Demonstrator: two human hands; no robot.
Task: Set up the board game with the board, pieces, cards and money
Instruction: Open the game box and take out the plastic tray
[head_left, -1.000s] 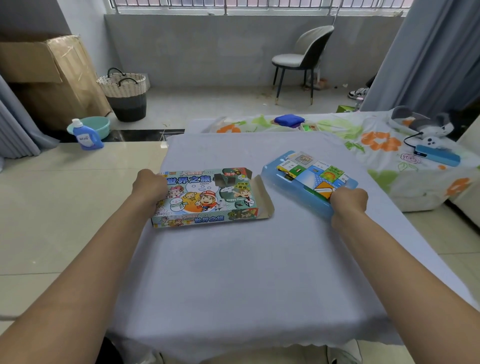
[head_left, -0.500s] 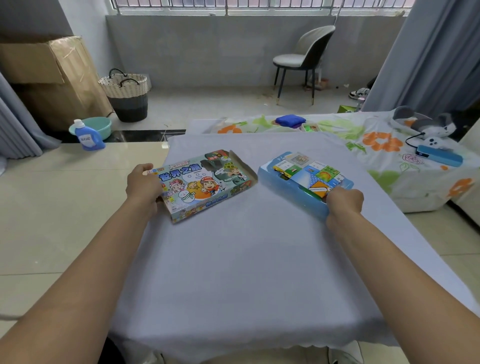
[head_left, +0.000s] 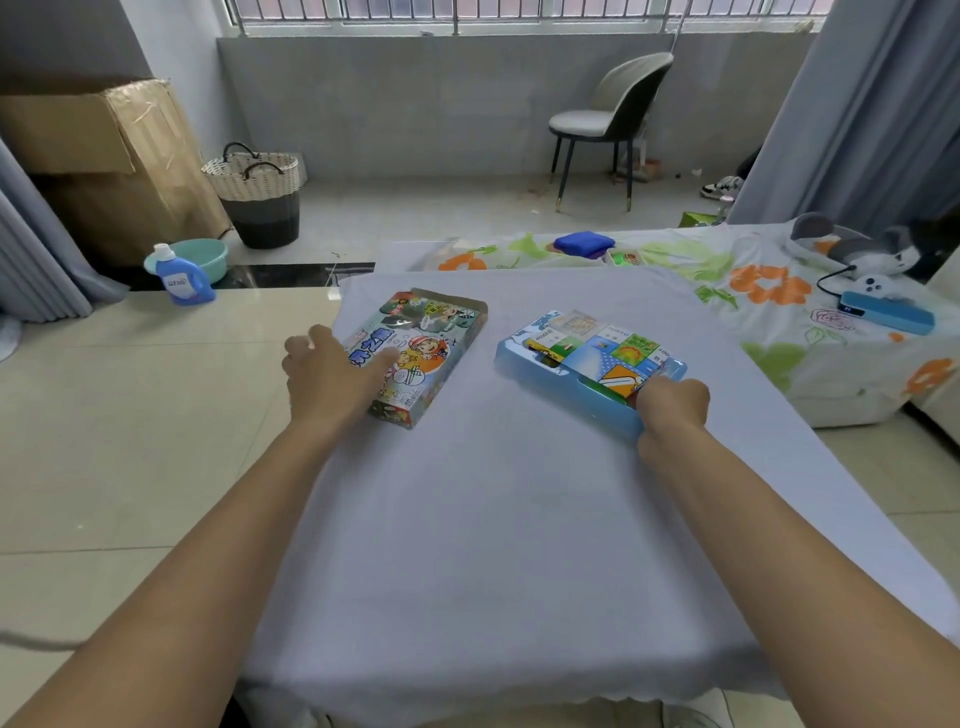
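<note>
box: light stiff card, table's far-left; your left hand flat, released.
tray: rigid; your right hand grasps its near edge.

two bare forearms run up from the near corners of the head view, each broad at the near edge and narrowing toward the wrist. no sleeve, cuff, watch, bracelet or ring shows anywhere along them; both are uncovered from the frame edge to the fingers. the left hand is seen from the back, with its knuckles and several fingers plain. the right hand shows only its back and wrist; its fingers cannot be made out. no clothing on the rest of the body can be told from this view.
</note>
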